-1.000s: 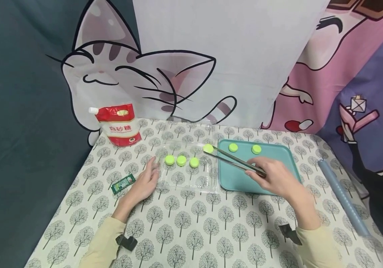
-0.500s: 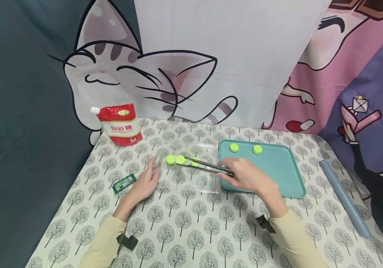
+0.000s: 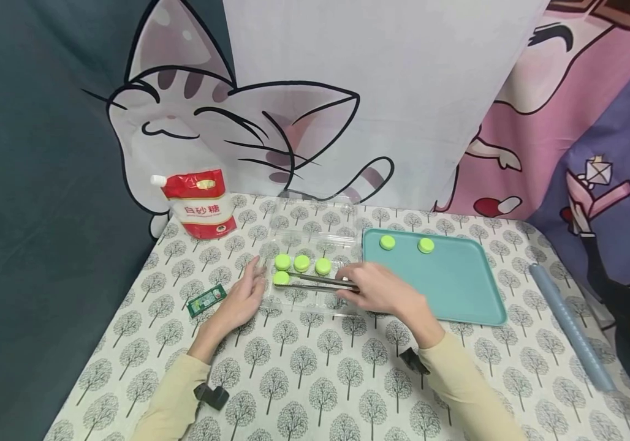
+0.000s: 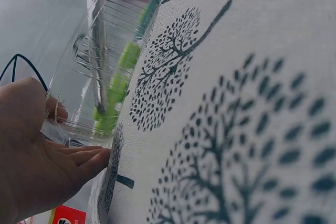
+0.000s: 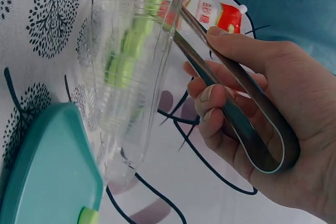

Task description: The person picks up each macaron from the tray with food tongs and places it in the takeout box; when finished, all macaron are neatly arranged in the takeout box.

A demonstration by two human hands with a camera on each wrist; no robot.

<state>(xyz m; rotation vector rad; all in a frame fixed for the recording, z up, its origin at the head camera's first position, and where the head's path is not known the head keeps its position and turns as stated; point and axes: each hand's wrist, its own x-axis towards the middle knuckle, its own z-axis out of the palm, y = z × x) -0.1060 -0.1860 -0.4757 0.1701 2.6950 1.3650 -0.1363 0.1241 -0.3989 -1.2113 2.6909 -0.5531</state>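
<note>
Toward the desk's [image 3: 320, 367] far edge, the right hand [image 3: 378, 289] grips tongs [image 3: 320, 279] around a green disc [image 3: 281, 278]; the left hand [image 3: 244, 297], fingers extended, braces the clear box [image 3: 320, 301] (presumably against sliding).

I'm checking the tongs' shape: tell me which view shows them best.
The right wrist view: the tongs show close up, bend and most of both prongs. Head: prongs small, bend hidden. Left wrist: only part, some of it through the clear container.

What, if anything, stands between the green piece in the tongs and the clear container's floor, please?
Nothing visible does: the green piece in the tongs is already within the clear container, near its left side. The row of three pieces sits just beyond it, not beneath.
</note>
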